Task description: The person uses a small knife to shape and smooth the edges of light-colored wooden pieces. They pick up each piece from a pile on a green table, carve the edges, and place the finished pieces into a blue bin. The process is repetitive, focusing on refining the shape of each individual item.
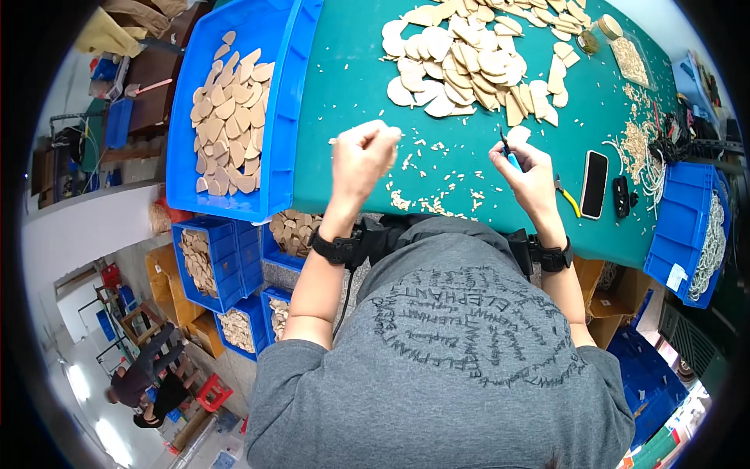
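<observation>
Green felt-covered worktop (351,70), seen from the head view, carried a heap of pale flat wooden pieces, rounded and petal-shaped (469,55), at the far side, with light wood trimmings (437,195) scattered near the front edge. Large blue plastic crate (281,117) at left held more tan wooden pieces; smaller blue bins sat below it.

Left hand (363,156) was closed in a fist around a thin pale wooden sliver (367,129), held just above the worktop; its ends stuck out either side of the fist. Right hand (531,172) was closed on a small blue-handled cutting tool (508,152), tip upward, with a pale wooden piece (519,134) just beside the tip.

Judgement: trimming would go best with the piece pinched close to the cut, tool angled away from the fingers, offcuts falling onto the worktop.

Black phone (594,184) and yellow-handled pliers (569,199) lay right of the right hand. Sliver looked slim, light, easily snapped.
</observation>
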